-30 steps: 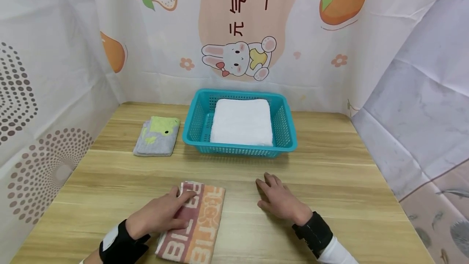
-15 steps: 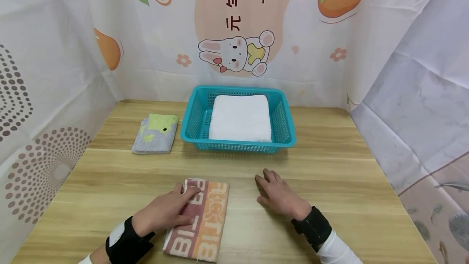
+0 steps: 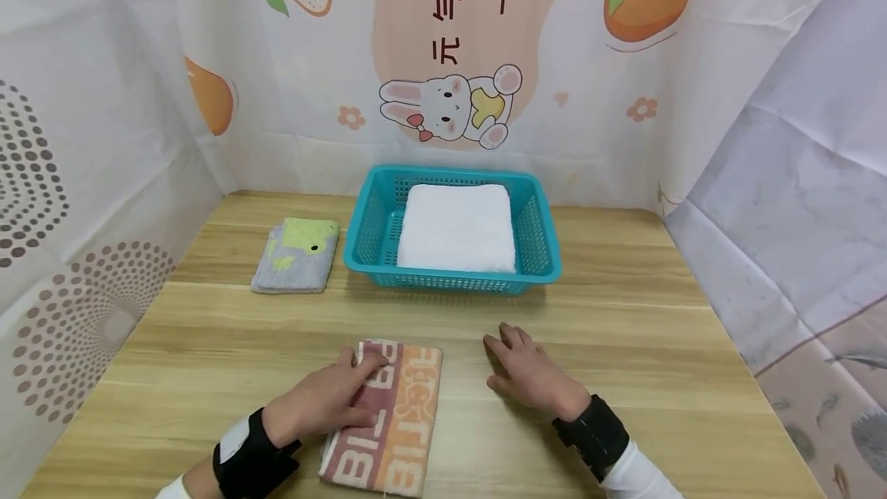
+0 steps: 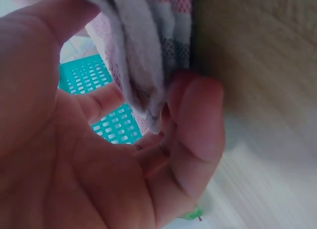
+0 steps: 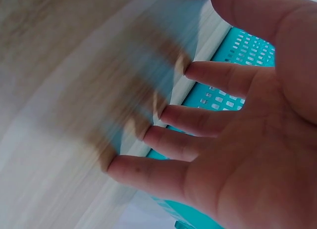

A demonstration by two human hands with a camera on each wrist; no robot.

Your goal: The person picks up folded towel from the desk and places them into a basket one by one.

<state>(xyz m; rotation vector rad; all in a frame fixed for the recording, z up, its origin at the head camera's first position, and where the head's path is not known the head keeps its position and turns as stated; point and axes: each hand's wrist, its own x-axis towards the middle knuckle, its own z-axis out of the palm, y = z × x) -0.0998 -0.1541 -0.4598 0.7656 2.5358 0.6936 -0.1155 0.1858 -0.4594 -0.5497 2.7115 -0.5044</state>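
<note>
A folded towel with dark red and orange bands and pale lettering (image 3: 409,422) lies on the table in front. My left hand (image 3: 326,403) grips its left side, thumb and index finger on top. In the left wrist view the towel's folded layers (image 4: 141,56) sit between the thumb and the curled fingers (image 4: 200,120). To the right of the towel, apart from it, my right hand (image 3: 533,380) rests its fingertips on the tabletop. The right wrist view has those fingers (image 5: 208,121) spread and fairly straight, holding nothing.
Behind the hands stands a teal plastic basket (image 3: 450,281) with a folded white towel (image 3: 457,229) in it. A small grey and green folded towel (image 3: 298,256) lies left of the basket. Printed curtains (image 3: 291,98) enclose the wooden table (image 3: 624,314) at the back and sides.
The banded towel has slid a little to the right along with my left hand. My right hand stays in place. The whole head view shifts slightly.
</note>
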